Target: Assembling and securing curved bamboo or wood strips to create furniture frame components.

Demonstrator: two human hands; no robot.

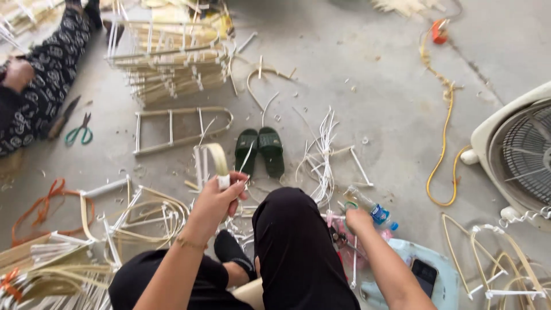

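A clear plastic bottle with a blue label band and blue cap [372, 210] is seen lying on the floor just beyond the right hand [357, 220]. A dark, blank phone screen [425, 274] is seen flat on a pale blue round stool [446, 287], behind that hand.

Dark green slippers [259, 150], yellow cable [445, 129], teal-handled scissors [78, 133], perhaps pale cream cane strip [218, 159].

The frame piece [213, 163] in the left grip [221, 198] is pale, smooth cane bound with glossy white plastic strip. Just beyond the right grip [357, 219], the bottle [367, 208] is clear glossy plastic. Beyond both grips, the slippers [259, 150] are matt green rubber on rough grey concrete floor [373, 97].
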